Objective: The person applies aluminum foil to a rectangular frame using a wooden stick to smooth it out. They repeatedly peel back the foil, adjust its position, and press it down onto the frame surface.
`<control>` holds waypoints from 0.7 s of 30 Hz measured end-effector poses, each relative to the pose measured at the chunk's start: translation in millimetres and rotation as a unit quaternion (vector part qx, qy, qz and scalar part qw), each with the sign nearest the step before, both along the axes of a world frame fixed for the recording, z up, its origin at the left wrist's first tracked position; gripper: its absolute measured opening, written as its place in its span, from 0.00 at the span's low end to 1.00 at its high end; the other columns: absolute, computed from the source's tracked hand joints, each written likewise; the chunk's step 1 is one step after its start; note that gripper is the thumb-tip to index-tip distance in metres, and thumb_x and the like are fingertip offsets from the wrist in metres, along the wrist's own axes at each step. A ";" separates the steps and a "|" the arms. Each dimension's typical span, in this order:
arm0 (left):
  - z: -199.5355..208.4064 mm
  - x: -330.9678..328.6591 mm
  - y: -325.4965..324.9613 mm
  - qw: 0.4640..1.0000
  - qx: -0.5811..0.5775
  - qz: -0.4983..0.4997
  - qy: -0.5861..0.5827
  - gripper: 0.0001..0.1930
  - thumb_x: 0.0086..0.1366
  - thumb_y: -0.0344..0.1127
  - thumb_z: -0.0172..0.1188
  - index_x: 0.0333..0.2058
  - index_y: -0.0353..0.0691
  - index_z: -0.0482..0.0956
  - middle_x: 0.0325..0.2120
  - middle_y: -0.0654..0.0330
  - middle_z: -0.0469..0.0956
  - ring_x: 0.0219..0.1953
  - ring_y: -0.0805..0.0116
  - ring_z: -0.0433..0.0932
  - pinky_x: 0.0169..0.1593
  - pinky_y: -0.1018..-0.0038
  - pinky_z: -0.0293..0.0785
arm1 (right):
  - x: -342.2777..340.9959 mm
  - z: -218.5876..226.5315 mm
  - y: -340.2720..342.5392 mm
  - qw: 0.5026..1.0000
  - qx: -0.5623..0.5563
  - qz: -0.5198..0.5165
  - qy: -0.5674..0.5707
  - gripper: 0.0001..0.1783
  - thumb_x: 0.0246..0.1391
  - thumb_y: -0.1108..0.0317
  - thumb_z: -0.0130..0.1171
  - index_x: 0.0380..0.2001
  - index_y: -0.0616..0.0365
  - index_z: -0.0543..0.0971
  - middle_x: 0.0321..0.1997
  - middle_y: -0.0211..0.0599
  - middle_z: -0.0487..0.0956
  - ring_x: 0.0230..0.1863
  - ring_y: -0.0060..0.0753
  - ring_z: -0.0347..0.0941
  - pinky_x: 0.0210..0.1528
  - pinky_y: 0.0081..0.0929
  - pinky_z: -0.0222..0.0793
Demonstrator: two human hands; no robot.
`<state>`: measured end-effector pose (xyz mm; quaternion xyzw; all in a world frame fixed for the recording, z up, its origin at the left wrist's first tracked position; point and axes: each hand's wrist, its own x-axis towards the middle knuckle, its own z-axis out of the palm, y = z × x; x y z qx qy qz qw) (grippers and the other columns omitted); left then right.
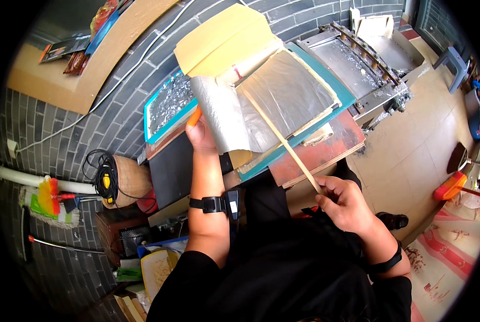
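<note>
My left hand [201,133] is at the left edge of a curled silver foil sheet [219,115] and grips it, its fingers mostly hidden behind the sheet. A narrow orange piece [195,116] shows at that hand; whether it is worn or held I cannot tell. In my right hand [343,201], pinched between thumb and fingers, is a long thin wooden stick [285,144]. Its far end lies across a flat stack of silver foil sheets [293,88]. Under the stack is a teal ribbed board [341,101].
Yellow paper [226,40] lies beyond the stack. A blue-rimmed tray [149,121] with crinkled silver contents sits at left. At far right stands a metal frame machine [352,59]. A reddish board [331,147] juts toward me. A coil of black cable [106,174] hangs at left.
</note>
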<state>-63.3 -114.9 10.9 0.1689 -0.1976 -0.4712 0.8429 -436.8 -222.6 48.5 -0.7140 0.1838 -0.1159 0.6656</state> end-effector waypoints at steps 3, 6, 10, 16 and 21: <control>-1.6 -5.9 -5.7 0.999 -0.012 -0.033 -0.003 0.26 0.69 0.40 0.44 0.61 0.31 0.63 0.59 0.44 0.68 0.61 0.47 0.67 0.64 0.50 0.62 | 1.3 -1.1 -0.7 1.000 -0.002 -0.002 -0.016 0.19 0.52 0.79 0.54 0.49 0.69 0.75 0.20 0.41 0.76 0.21 0.29 0.74 0.27 0.26 0.69; -2.9 -5.8 -7.3 0.998 -0.015 -0.055 0.014 0.26 0.69 0.41 0.44 0.61 0.31 0.63 0.59 0.44 0.68 0.60 0.47 0.68 0.63 0.50 0.63 | 2.3 0.9 -3.3 1.000 0.000 0.007 -0.014 0.19 0.53 0.79 0.53 0.49 0.69 0.75 0.20 0.42 0.77 0.23 0.31 0.76 0.29 0.27 0.70; -4.2 -5.9 -10.7 0.998 -0.014 -0.053 0.017 0.26 0.69 0.41 0.43 0.61 0.30 0.64 0.58 0.44 0.69 0.59 0.46 0.69 0.63 0.49 0.63 | 3.4 -8.9 -4.2 0.999 0.008 0.013 -0.029 0.17 0.53 0.79 0.52 0.48 0.69 0.75 0.21 0.41 0.77 0.23 0.31 0.76 0.30 0.27 0.71; -5.2 -6.3 -9.8 0.999 0.008 -0.036 -0.009 0.26 0.70 0.41 0.44 0.60 0.30 0.65 0.57 0.43 0.70 0.59 0.46 0.70 0.62 0.49 0.64 | 4.5 2.1 -8.3 0.998 0.045 0.053 0.007 0.19 0.55 0.80 0.53 0.51 0.70 0.75 0.26 0.34 0.77 0.26 0.18 0.72 0.30 0.19 0.70; -6.5 -3.9 -10.3 0.999 0.019 -0.026 -0.013 0.25 0.70 0.40 0.44 0.59 0.30 0.66 0.56 0.44 0.71 0.58 0.47 0.71 0.62 0.50 0.65 | 6.5 -0.7 -8.3 0.997 0.044 0.056 0.009 0.19 0.56 0.79 0.51 0.51 0.69 0.75 0.24 0.31 0.76 0.24 0.17 0.71 0.29 0.19 0.69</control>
